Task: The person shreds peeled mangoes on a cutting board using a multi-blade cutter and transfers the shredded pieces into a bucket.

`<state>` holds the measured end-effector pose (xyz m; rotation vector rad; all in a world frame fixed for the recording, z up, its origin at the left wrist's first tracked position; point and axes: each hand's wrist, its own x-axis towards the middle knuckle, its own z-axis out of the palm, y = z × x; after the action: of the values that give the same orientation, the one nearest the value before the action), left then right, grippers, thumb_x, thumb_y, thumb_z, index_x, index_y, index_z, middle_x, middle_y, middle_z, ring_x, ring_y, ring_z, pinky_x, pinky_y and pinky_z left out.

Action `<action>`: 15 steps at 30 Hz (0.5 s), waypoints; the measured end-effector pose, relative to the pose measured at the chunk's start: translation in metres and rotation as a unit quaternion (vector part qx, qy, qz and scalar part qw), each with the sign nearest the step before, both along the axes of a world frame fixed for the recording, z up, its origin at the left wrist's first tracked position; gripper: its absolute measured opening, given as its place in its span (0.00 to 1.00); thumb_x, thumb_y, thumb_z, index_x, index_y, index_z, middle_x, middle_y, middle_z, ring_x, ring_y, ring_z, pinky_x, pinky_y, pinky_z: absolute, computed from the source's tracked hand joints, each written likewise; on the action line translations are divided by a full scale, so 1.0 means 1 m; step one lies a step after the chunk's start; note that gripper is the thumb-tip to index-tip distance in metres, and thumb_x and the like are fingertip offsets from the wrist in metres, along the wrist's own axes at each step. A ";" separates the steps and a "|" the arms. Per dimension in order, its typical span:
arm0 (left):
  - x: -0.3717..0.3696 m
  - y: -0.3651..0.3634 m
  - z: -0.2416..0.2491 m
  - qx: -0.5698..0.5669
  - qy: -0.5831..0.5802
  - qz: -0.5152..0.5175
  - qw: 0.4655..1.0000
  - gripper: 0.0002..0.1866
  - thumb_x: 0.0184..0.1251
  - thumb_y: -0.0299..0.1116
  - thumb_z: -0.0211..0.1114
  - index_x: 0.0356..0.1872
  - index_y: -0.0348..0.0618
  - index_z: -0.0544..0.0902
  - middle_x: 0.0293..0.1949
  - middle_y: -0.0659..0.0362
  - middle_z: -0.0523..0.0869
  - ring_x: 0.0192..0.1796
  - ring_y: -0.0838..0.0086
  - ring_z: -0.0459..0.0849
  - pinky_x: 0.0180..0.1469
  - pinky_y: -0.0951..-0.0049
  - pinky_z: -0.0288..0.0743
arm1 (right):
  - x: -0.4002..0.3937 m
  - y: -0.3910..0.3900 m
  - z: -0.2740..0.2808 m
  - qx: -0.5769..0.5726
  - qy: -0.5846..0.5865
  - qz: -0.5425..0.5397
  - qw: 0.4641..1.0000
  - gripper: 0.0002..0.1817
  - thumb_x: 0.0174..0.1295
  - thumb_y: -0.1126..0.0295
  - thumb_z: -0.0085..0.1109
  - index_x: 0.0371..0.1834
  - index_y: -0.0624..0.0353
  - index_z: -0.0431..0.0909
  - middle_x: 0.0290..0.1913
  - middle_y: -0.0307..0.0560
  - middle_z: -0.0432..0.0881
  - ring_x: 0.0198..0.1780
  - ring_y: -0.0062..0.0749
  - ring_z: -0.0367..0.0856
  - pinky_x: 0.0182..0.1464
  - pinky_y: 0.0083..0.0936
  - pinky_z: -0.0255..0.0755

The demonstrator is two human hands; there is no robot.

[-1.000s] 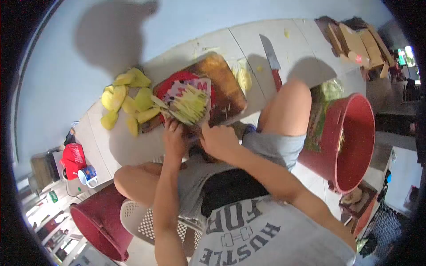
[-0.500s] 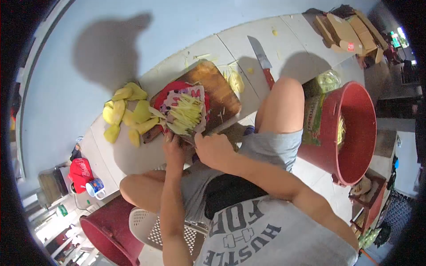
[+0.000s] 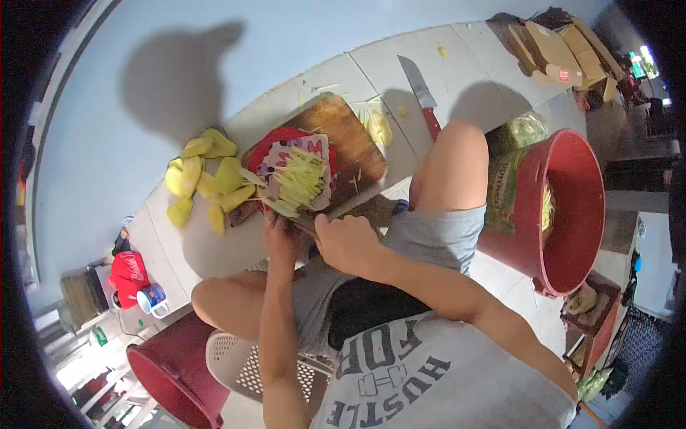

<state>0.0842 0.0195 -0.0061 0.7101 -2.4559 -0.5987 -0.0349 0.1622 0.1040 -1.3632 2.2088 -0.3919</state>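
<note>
The left hand [image 3: 279,237] is curled in close to the body, its fingers seemingly closed on the end of a pale piece [image 3: 281,206], though the grip is partly hidden. The right hand [image 3: 350,243] is wrapped round a narrow knife [image 3: 304,226], its dark length angled toward the left hand; how closely it meets the piece, I cannot tell. One hand seems to steady while the other cuts, a sensible split with both so near together. The pale shreds [image 3: 300,179] lie in a loose heap over a patterned cloth [image 3: 324,144] with a red edge, at the wooden board [image 3: 354,136] on the tiled worktop [image 3: 379,64]; the cloth probably gathers them and keeps them off the wood. The yellow-green pieces [image 3: 229,175] sit piled beside the board, on the left hand's side — handy for that hand to reach. The big red-handled knife [image 3: 416,82] lies well apart, beyond the raised knee, perhaps for safety. More shreds show inside the red tub [image 3: 522,214], to the right.
</note>
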 end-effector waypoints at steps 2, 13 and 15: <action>0.001 0.000 -0.002 0.020 -0.002 -0.007 1.000 0.19 0.46 0.25 0.73 0.44 0.36 0.86 0.51 0.45 0.85 0.52 0.47 0.84 0.51 0.56 0.80 | -0.001 0.001 -0.023 0.006 0.002 -0.009 1.000 0.11 0.64 0.66 0.53 0.41 0.63 0.74 0.30 0.59 0.86 0.34 0.54 0.89 0.35 0.52 0.81; -0.005 -0.008 0.001 0.040 -0.035 -0.005 0.999 0.19 0.51 0.19 0.69 0.48 0.33 0.85 0.52 0.44 0.84 0.54 0.47 0.83 0.53 0.60 0.78 | -0.009 0.000 -0.010 -0.001 -0.010 -0.022 1.000 0.15 0.65 0.61 0.54 0.42 0.64 0.74 0.32 0.60 0.86 0.34 0.57 0.88 0.37 0.54 0.80; 0.003 0.005 0.012 0.130 -0.006 0.010 0.991 0.17 0.54 0.18 0.67 0.47 0.33 0.85 0.53 0.43 0.84 0.54 0.47 0.83 0.52 0.61 0.79 | 0.001 0.006 0.003 -0.007 -0.018 -0.016 1.000 0.15 0.65 0.61 0.54 0.42 0.64 0.74 0.32 0.60 0.86 0.35 0.58 0.88 0.38 0.54 0.80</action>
<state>0.0872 0.0243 0.0064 0.8385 -2.4037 -0.9204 -0.0338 0.1685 0.1068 -1.3198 2.2036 -0.4418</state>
